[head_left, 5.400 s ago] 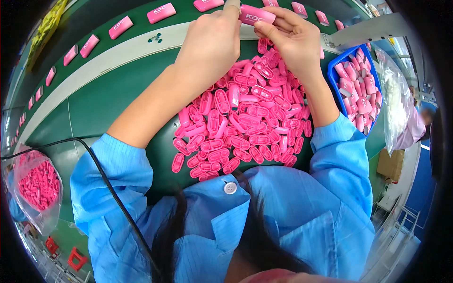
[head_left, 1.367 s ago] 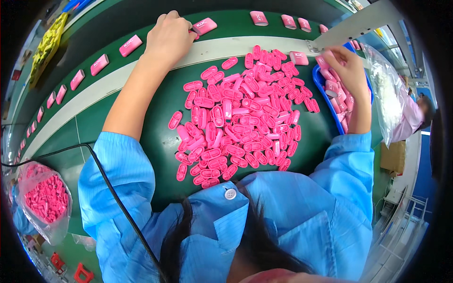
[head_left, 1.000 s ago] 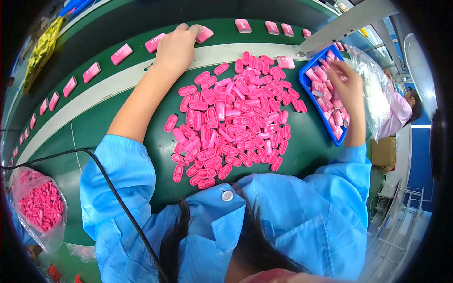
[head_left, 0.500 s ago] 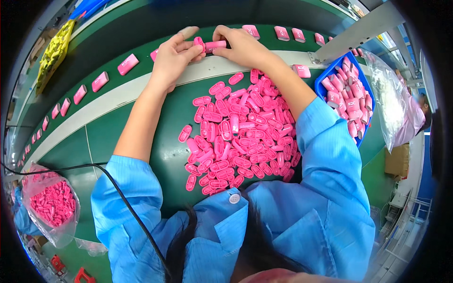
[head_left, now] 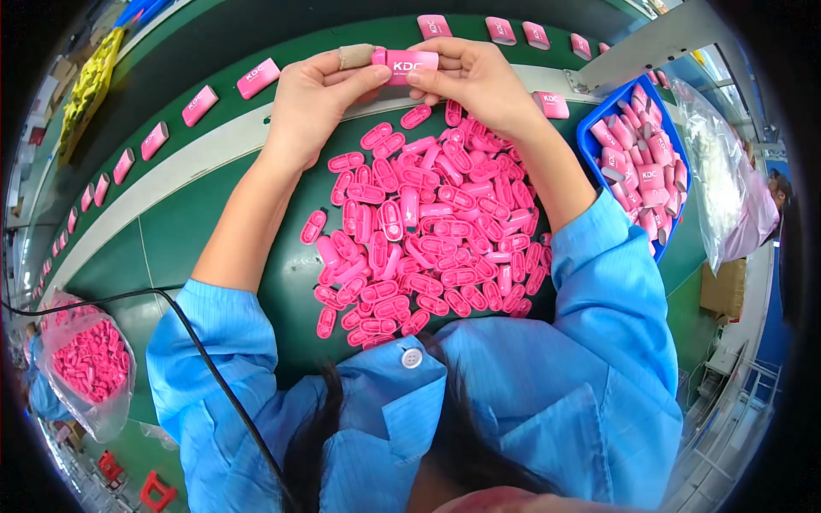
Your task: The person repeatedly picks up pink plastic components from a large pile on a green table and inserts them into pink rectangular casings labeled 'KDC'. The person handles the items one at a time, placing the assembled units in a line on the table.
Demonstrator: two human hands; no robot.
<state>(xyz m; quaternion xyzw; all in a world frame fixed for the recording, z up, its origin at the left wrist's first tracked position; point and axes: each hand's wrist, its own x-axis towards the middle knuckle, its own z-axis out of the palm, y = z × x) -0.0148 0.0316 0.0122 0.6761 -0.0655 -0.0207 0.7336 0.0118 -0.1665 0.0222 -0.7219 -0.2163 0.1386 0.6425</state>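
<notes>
Both hands meet above the pale rail at the belt's near edge, holding one flat pink case with white print facing up. My left hand pinches its left end, where a small brighter pink cap shows between the fingers; one of its fingers wears a tan cover. The thumb and fingers of my right hand close round the case's right end. Whether the cap is fully seated is hidden by the fingers. Below the hands, a loose heap of bright pink oval caps covers the green tabletop.
More pink cases lie spaced along the green belt. One case sits by the rail, near a blue bin full of cases. A clear bag of pink caps stands at left. A metal post rises at right; a black cable crosses my left sleeve.
The cap and case, earlier held edge-on at the belt, are now drawn nearer, with the printed face turned up. Cases on the belt appear farther left, and the view has shifted slightly.
</notes>
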